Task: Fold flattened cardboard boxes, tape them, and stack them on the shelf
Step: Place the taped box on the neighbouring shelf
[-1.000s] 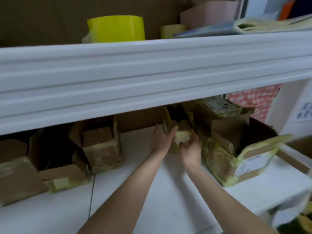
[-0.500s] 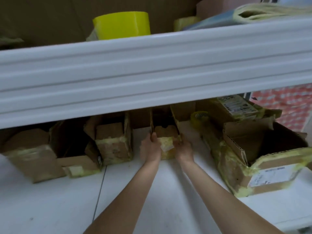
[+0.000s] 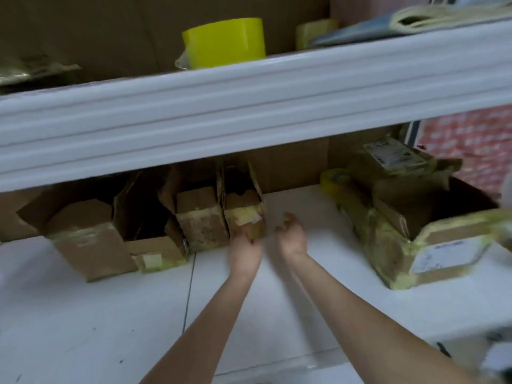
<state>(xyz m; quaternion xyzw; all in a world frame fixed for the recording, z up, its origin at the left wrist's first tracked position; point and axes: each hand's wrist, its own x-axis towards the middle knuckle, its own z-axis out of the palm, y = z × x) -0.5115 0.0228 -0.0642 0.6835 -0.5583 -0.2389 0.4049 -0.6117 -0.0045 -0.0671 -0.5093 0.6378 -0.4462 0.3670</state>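
- Standing at the right end of a row on the lower shelf, the box lies straight ahead of the left hand and up and to the left of the right hand.
- Its left side touches the next box. Its right side faces bare shelf, with the big box well apart further right.
- It stands upright, flaps open at the top and taped face toward the person. How far it runs back into the shelf is hidden in the dark.
- Left hand: fingers laid against the lower front face, touching it. As far as the blur lets me tell, they are not wrapped round it.
- Right hand: just beside the box's right front corner but apart from it, fingers loosely curled, holding nothing.
- The box looks placed, so this is likely the end of stacking it. The left hand is nearer, so any last nudge back or leftward falls to it. No flat cardboard for the next fold is in view.
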